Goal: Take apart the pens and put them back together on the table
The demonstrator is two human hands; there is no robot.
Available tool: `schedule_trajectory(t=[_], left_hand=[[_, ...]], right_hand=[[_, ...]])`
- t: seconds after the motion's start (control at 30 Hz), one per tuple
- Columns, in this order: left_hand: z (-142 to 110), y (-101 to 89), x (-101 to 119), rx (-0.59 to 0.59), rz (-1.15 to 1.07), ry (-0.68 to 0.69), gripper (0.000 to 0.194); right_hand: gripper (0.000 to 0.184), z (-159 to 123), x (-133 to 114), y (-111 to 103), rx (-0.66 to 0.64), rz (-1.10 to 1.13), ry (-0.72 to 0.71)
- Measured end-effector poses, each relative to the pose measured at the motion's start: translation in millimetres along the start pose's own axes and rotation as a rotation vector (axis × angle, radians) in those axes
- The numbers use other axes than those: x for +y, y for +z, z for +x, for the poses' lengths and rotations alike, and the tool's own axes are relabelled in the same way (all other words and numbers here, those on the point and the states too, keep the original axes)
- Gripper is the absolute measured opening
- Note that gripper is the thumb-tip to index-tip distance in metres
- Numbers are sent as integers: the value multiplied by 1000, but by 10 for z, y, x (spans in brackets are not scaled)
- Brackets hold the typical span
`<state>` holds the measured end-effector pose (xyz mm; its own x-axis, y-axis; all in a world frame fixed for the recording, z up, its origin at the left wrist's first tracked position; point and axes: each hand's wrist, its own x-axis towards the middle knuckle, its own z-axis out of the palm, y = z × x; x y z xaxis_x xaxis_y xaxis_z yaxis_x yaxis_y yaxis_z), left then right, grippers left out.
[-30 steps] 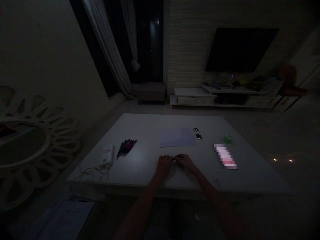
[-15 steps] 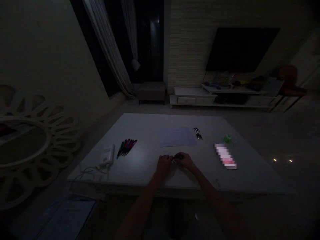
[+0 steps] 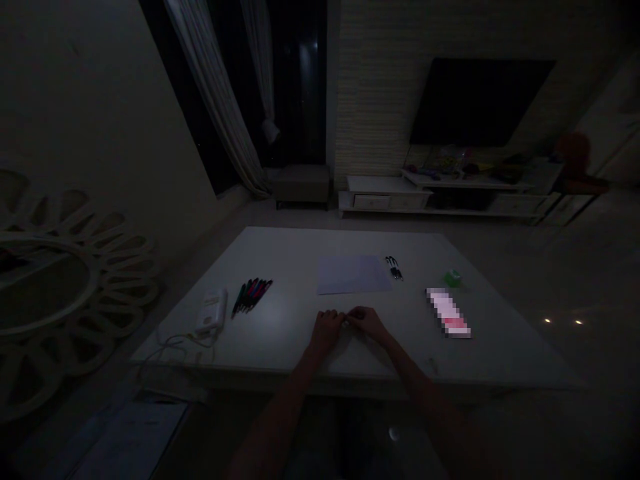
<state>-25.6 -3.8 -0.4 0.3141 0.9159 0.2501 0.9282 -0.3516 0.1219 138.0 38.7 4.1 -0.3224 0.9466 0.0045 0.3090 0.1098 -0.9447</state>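
The room is very dark. My left hand [image 3: 326, 328] and my right hand [image 3: 367, 321] rest close together on the white table [image 3: 280, 333], fingertips meeting over a small dark thing I cannot make out. Both hands have their fingers curled. A sheet of pale paper [image 3: 353, 274] lies just beyond them. Two dark pens [image 3: 394, 267] lie at the paper's right edge. A bunch of coloured pens [image 3: 251, 295] lies to the left.
A white charger with a cable [image 3: 212, 313] sits near the table's left edge. A small green object [image 3: 453, 278] and a pink-white packet [image 3: 448, 312] lie at the right. A TV [image 3: 480, 100] and low cabinet [image 3: 400, 197] stand behind.
My hands have stayed almost in place, the fingers shifting slightly against each other. The view has drifted a little.
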Motion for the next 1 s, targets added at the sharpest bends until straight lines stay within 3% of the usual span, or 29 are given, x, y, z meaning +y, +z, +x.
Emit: schedule_trajectory(t=[0.07,0.2,0.37,0.5,0.67,0.8,0.93,1.0], left_hand=[[-1,-5,0,5,-2,-2,18],[-5,-8,-4,-3,-12,10,18],[0,-7,-5,-14,-12,-6,18],[1,4,-11,-23,-14,8,17],[-4,22,-20,-13,-8,-2,19],[-7,50,-27,-3,-12,24,19],[-11,60,-27,20,-16,5,19],[-13,54,-25,20,-15,-1,17]], right_hand=[[38,-8,-17,1,10,20,-39],[48,-11,-32,-3,10,-44,105],[40,11,-22,-7,26,-27,-25],[50,28,2,-7,-1,-53,101],[45,46,43,-13,-9,-10,1],[51,47,69,-24,-37,-30,119],[41,48,63,-19,-12,8,-21],[42,47,50,-11,-12,25,5]])
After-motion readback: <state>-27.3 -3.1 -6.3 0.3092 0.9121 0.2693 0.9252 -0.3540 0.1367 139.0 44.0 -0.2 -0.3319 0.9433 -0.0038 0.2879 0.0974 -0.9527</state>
